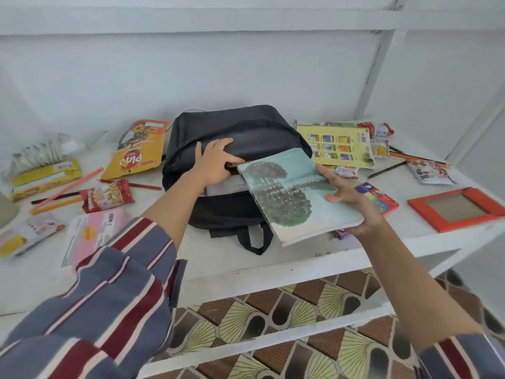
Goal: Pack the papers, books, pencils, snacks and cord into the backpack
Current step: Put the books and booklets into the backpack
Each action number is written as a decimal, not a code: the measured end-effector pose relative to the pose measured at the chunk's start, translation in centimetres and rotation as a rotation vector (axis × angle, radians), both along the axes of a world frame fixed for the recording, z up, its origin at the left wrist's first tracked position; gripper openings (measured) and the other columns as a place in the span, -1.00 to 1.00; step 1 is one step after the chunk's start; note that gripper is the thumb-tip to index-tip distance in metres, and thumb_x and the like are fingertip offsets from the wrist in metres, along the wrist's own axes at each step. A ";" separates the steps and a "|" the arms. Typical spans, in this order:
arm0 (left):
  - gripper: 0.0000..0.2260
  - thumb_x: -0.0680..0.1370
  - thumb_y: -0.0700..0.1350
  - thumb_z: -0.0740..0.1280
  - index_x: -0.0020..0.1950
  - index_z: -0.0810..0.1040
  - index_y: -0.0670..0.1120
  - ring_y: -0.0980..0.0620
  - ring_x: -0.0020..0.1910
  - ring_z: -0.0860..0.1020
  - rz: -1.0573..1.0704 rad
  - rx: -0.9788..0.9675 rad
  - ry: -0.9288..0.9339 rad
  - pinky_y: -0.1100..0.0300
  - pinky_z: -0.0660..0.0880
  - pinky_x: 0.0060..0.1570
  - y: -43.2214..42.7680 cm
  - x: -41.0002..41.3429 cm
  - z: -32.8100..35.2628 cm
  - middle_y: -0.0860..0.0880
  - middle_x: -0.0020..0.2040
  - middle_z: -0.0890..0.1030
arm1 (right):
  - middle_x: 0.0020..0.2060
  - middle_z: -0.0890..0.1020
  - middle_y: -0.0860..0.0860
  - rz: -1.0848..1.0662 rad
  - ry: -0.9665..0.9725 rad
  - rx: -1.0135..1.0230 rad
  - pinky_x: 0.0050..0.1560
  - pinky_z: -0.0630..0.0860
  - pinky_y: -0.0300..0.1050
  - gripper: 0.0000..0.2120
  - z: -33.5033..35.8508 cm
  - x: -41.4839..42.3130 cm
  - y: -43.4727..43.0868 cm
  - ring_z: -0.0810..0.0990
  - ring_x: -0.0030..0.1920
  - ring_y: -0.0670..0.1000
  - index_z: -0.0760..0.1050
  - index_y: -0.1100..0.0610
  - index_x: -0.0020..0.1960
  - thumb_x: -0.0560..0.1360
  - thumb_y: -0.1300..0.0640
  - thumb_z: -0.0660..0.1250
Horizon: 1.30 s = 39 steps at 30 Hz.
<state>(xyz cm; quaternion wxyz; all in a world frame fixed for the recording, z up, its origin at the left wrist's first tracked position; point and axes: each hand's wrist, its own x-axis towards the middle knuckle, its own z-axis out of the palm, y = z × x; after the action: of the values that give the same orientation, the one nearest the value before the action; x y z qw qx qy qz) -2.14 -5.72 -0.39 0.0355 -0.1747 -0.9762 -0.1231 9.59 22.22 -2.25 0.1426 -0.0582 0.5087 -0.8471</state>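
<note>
At the middle of the white surface [218,258], a black backpack [246,127] is lying flat with its mouth turned toward the person. The upper lip of that mouth is being gripped and lifted by the left hand [216,162], fingers [218,144] spread over the fabric and thumb tucked beneath. A book with a tree cover [292,192] is being gripped by the right hand [352,203], thumb pressing on the cover and the other fingers curling under the near edge. Its far corner is being held at the mouth, just beside the left thumb, and the rest is tilting out over the backpack's right side. Something pale grey is showing inside the mouth.

To the left, one yellow snack pouch [136,151], one red snack packet [106,198], one yellow box [43,179], four loose pencils [71,187], a pink paper [93,236] and a white cord [68,144] are lying. To the right, one yellow book [338,146], about four small snack packets [429,172], at least two pencils [388,169], a box of coloured pencils [379,198] and a red frame [459,209] are lying.

A bare strip is being left along the front edge before the backpack, and the frame is sitting close to the right front edge.
</note>
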 end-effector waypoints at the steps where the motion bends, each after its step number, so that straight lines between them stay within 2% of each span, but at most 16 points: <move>1: -0.58 0.51 -0.25 0.30 0.27 0.50 0.17 -0.08 0.50 0.04 -0.019 -0.001 -0.009 -0.21 -0.26 0.43 -0.3 -0.4 0.2 0.00 0.52 0.14 | 0.29 0.46 0.07 0.004 -0.005 0.009 -0.14 0.60 -0.14 -0.18 -0.2 -0.2 -0.1 0.62 0.05 0.08 0.42 0.03 0.30 0.06 0.26 0.51; 5: -0.59 0.50 -0.18 0.33 0.30 0.48 0.17 -0.09 0.44 0.20 -0.058 0.058 -0.059 -0.20 -0.16 0.43 -1.3 -2.2 1.8 -0.02 0.47 0.26 | 0.22 0.53 0.03 -0.010 -0.013 0.007 -0.14 0.61 -0.11 -0.22 -0.3 -0.8 -0.7 0.63 0.05 0.11 0.45 0.00 0.27 0.07 0.29 0.50; 8: -0.63 0.50 -0.10 0.32 0.28 0.49 0.18 -0.08 0.41 0.26 -0.060 0.137 -0.084 -0.17 0.01 0.43 -1.7 -3.4 3.6 0.00 0.42 0.33 | 0.17 0.57 -0.01 -0.041 -0.025 0.002 -0.11 0.62 -0.10 -0.34 -0.3 -1.1 -1.3 0.63 0.04 0.11 0.46 -0.01 0.26 0.18 0.35 0.32; 10: -0.67 0.49 -0.07 0.33 0.23 0.52 0.18 -0.06 0.38 0.30 -0.056 0.211 -0.130 -0.12 0.09 0.42 -1.8 -3.7 4.2 0.02 0.37 0.37 | 0.17 0.58 0.01 -0.036 -0.043 -0.021 -0.09 0.62 -0.08 -0.32 -0.4 -1.3 -1.8 0.63 0.05 0.14 0.48 -0.02 0.25 0.14 0.31 0.36; 12: -0.75 0.47 -0.02 0.36 0.11 0.57 0.24 -0.04 0.31 0.37 -0.073 0.328 -0.202 -0.07 0.19 0.39 -2.0 -4.0 4.3 0.06 0.24 0.44 | 0.21 0.55 0.04 -0.032 -0.047 -0.023 -0.08 0.63 -0.06 -0.30 -0.5 -1.6 -2.2 0.63 0.05 0.15 0.46 -0.02 0.27 0.14 0.32 0.36; 14: -0.87 0.37 0.16 0.39 -0.10 0.60 0.34 -0.03 0.28 0.40 -0.070 0.445 -0.263 -0.06 0.23 0.38 -2.1 -4.1 4.6 0.10 0.17 0.48 | 0.23 0.53 0.06 -0.024 -0.050 -0.001 -0.11 0.63 -0.07 -0.28 -0.3 -2.2 -2.7 0.63 0.04 0.15 0.45 -0.03 0.27 0.13 0.32 0.37; 16: -0.77 0.20 0.39 0.37 -0.21 0.61 0.38 -0.03 0.30 0.39 -0.047 0.502 -0.292 -0.08 0.22 0.39 -2.1 -4.4 4.8 0.11 0.19 0.49 | 0.24 0.52 0.07 -0.015 -0.060 0.008 -0.12 0.62 -0.09 -0.21 -0.2 -3.1 -3.2 0.61 0.05 0.15 0.45 -0.03 0.28 0.06 0.28 0.43; 18: -0.60 0.09 0.50 0.36 -0.19 0.62 0.37 -0.03 0.30 0.40 -0.050 0.540 -0.299 -0.09 0.23 0.39 -2.1 -4.7 4.9 0.11 0.18 0.49 | 0.28 0.49 0.07 -0.025 -0.072 0.020 -0.09 0.62 -0.09 -0.17 -0.1 -4.1 -3.8 0.58 0.09 0.16 0.42 -0.03 0.31 0.04 0.26 0.44; 20: -0.58 0.12 0.44 0.40 -0.11 0.63 0.31 -0.02 0.28 0.41 -0.066 0.564 -0.287 -0.08 0.24 0.38 -2.0 -4.7 5.0 0.14 0.12 0.49 | 0.28 0.48 0.06 -0.054 -0.082 0.030 -0.10 0.62 -0.12 -0.18 0.1 -5.1 -4.4 0.58 0.08 0.14 0.38 -0.02 0.33 0.08 0.24 0.41; 22: -0.66 0.27 0.25 0.47 0.01 0.63 0.23 -0.03 0.29 0.40 -0.064 0.546 -0.272 -0.07 0.24 0.38 -2.1 -4.9 5.1 0.14 0.12 0.47 | 0.25 0.50 0.06 -0.067 -0.083 0.025 -0.12 0.61 -0.14 -0.19 0.3 -6.0 -5.1 0.60 0.06 0.11 0.35 -0.01 0.36 0.12 0.30 0.37; 25: -0.69 0.35 0.06 0.50 0.07 0.60 0.21 -0.05 0.33 0.36 -0.060 0.517 -0.244 -0.09 0.23 0.38 -2.3 -5.2 5.1 0.09 0.25 0.44 | 0.21 0.52 0.06 -0.066 -0.091 -0.001 -0.14 0.61 -0.14 -0.27 0.8 -7.0 -6.0 0.61 0.04 0.11 0.32 0.01 0.38 0.23 0.34 0.26; 29: -0.66 0.36 -0.05 0.52 0.09 0.59 0.19 -0.06 0.33 0.37 -0.061 0.539 -0.201 -0.11 0.24 0.37 -2.4 -5.3 5.4 0.02 0.30 0.45 | 0.23 0.51 0.06 -0.111 -0.106 -0.048 -0.15 0.62 -0.12 -0.27 0.7 -7.8 -6.6 0.58 0.08 0.14 0.31 0.03 0.40 0.26 0.38 0.25; 34: -0.64 0.37 -0.12 0.51 0.15 0.61 0.04 -0.03 0.22 0.44 -0.085 0.536 -0.177 -0.04 0.32 0.30 -2.3 -5.6 5.7 0.06 0.15 0.50 | 0.26 0.48 0.08 -0.181 -0.162 -0.084 -0.13 0.63 -0.07 -0.36 0.6 -9.2 -6.0 0.57 0.08 0.16 0.26 0.01 0.45 0.44 0.44 0.13; 39: -0.63 0.36 -0.15 0.52 0.15 0.62 0.00 -0.01 0.22 0.46 -0.107 0.570 -0.181 0.01 0.33 0.30 -2.3 -5.9 6.0 0.02 0.18 0.54 | 0.23 0.45 0.09 -0.272 -0.207 0.147 -0.18 0.62 -0.06 -0.35 1.7 -11.8 -7.9 0.59 -0.03 0.10 0.25 0.06 0.45 0.45 0.51 0.20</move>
<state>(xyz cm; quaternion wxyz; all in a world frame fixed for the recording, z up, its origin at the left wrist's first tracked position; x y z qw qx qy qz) -8.01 -8.05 5.66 -0.0106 -0.1973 -0.8909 -0.4089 -2.19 14.36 -0.54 0.0822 0.1091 0.5550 -0.8205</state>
